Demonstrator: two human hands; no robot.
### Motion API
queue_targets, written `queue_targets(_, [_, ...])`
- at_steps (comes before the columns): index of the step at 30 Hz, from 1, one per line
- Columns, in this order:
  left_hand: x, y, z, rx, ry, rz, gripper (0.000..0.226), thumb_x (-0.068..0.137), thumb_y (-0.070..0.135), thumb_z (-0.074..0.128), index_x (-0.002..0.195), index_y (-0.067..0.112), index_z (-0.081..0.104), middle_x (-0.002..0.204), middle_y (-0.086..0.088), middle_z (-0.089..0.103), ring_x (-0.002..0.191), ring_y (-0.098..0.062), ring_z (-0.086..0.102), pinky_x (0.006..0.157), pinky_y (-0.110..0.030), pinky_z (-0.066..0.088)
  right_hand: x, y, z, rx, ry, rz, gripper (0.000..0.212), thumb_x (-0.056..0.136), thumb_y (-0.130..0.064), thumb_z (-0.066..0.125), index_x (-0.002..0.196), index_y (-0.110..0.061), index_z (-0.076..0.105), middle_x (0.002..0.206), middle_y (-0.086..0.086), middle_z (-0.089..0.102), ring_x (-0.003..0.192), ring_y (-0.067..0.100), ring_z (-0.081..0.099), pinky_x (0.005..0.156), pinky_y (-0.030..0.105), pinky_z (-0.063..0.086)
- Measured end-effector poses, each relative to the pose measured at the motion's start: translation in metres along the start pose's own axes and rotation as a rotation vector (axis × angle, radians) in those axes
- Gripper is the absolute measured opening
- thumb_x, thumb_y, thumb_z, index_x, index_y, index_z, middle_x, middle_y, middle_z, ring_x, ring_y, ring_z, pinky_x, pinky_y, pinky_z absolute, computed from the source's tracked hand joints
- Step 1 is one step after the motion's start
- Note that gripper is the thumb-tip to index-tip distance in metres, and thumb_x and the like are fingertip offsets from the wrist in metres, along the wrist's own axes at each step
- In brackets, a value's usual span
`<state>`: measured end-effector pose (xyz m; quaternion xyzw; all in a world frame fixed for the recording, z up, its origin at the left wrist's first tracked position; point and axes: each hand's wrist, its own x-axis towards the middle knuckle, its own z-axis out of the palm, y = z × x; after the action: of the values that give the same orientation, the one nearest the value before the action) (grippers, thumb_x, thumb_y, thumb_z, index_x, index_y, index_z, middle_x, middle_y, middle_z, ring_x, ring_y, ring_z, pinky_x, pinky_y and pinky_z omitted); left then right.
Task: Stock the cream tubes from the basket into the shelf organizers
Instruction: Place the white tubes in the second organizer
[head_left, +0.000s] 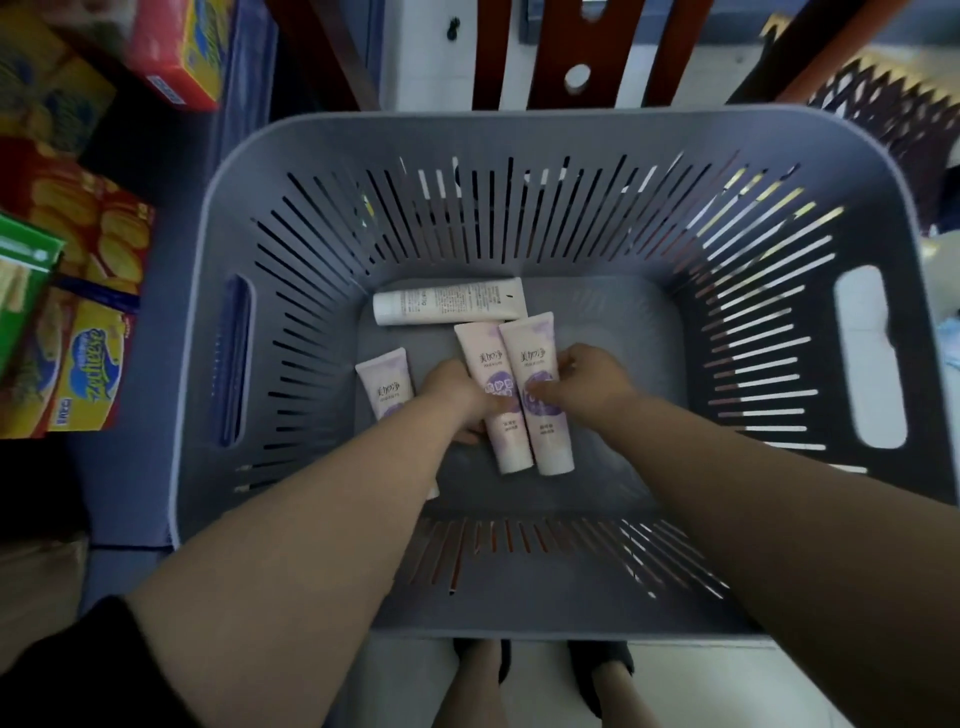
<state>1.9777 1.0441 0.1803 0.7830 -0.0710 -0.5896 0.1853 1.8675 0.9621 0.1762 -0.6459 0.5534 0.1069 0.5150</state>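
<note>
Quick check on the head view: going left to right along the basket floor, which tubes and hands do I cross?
Leftmost pink tube → left hand → tube it grips → tube the right hand grips → right hand. The white tube lies crosswise at the far end of the basket, so it is left out.

Basket (291, 156) mouth wide open above; bare floor right of the tubes (537, 395); slatted walls hem every side.

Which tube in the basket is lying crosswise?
The white tube at the far end of the basket, printed back up; the three pink tubes point lengthwise.
</note>
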Motion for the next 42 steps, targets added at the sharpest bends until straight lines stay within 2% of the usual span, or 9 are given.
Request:
queue_targets(7, [-0.053,0.004,-0.034,0.082,0.032,0.144,0.046,0.074,0.007,0.075,0.112,0.009,0.05,0.111,-0.006,0.06,0.103,-0.025,0.058,0.08,-0.04,0.053,-0.037,-0.033,-0.026,0.047,-0.045,-0.033,0.025,0.083,-0.017,0.067,0.104,-0.005,0.06,0.11,0.014,0.065,0.102,0.027,0.062,0.089,0.038,0.051])
queue_targets(11, [-0.125,0.027,-0.062,-0.053,0.069,0.226,0.047,0.081,0.009,0.07,0.121,0.008,0.045,0.108,-0.003,0.057,0.091,-0.021,0.057,0.067,-0.029,0.047,-0.088,-0.084,-0.07,0.01,-0.051,-0.175,0.025,0.085,-0.019,0.066,0.104,-0.005,0.059,0.112,0.01,0.065,0.089,0.016,0.059,0.069,0.025,0.047])
queue_targets(16, [-0.26,0.073,-0.098,-0.21,0.228,0.388,0.032,0.084,0.01,0.067,0.106,0.016,0.045,0.096,-0.005,0.061,0.073,-0.013,0.06,0.063,-0.031,0.052,-0.182,-0.172,-0.141,0.059,-0.056,-0.401,0.033,0.086,-0.019,0.064,0.115,-0.006,0.055,0.124,0.009,0.061,0.109,0.023,0.06,0.087,0.031,0.049])
queue_targets(19, [-0.341,0.098,-0.116,-0.223,0.37,0.505,0.024,0.084,0.011,0.067,0.095,0.02,0.047,0.092,-0.001,0.06,0.074,-0.015,0.061,0.065,-0.035,0.054,-0.243,-0.22,-0.179,0.118,-0.056,-0.531,0.027,0.084,-0.019,0.067,0.105,-0.011,0.052,0.122,0.009,0.061,0.106,0.024,0.061,0.092,0.041,0.051])
queue_targets(27, [-0.543,0.14,-0.151,-0.285,0.615,0.857,0.027,0.087,0.002,0.06,0.107,0.013,0.047,0.091,-0.006,0.061,0.075,-0.015,0.062,0.06,-0.027,0.056,-0.402,-0.343,-0.243,0.135,-0.142,-0.986,0.016,0.081,-0.006,0.068,0.082,-0.013,0.054,0.091,0.008,0.064,0.078,0.018,0.062,0.075,0.037,0.052])
queue_targets(29, [-0.591,0.134,-0.161,-0.287,0.7,0.903,0.024,0.086,0.003,0.061,0.098,0.017,0.046,0.093,-0.005,0.062,0.076,-0.013,0.064,0.057,-0.024,0.057,-0.441,-0.368,-0.25,0.181,-0.189,-1.07,0.018,0.082,-0.005,0.067,0.088,-0.012,0.051,0.084,0.003,0.062,0.07,0.011,0.06,0.067,0.031,0.051])
queue_targets(34, [-0.696,0.095,-0.181,-0.279,0.927,0.937,0.034,0.084,0.006,0.065,0.112,0.008,0.046,0.102,-0.01,0.065,0.087,-0.02,0.066,0.07,-0.032,0.059,-0.527,-0.406,-0.242,0.182,-0.354,-1.244,0.018,0.083,-0.007,0.066,0.086,-0.016,0.051,0.085,0.003,0.064,0.081,0.021,0.063,0.084,0.046,0.051])
queue_targets(39, [-0.777,0.031,-0.185,-0.322,1.119,0.936,0.027,0.085,0.008,0.064,0.106,0.016,0.049,0.099,-0.005,0.068,0.084,-0.015,0.068,0.071,-0.03,0.059,-0.604,-0.429,-0.202,0.207,-0.565,-1.406,0.014,0.084,-0.007,0.065,0.088,-0.015,0.054,0.08,-0.002,0.065,0.068,0.006,0.063,0.063,0.023,0.054])
queue_targets(42, [-0.816,-0.009,-0.187,-0.326,1.278,0.868,0.037,0.084,0.008,0.066,0.116,0.009,0.048,0.105,-0.009,0.066,0.094,-0.023,0.067,0.078,-0.038,0.058,-0.641,-0.44,-0.17,0.198,-0.683,-1.45,0.016,0.084,-0.007,0.065,0.096,-0.014,0.056,0.084,-0.001,0.066,0.074,0.009,0.064,0.069,0.027,0.055])
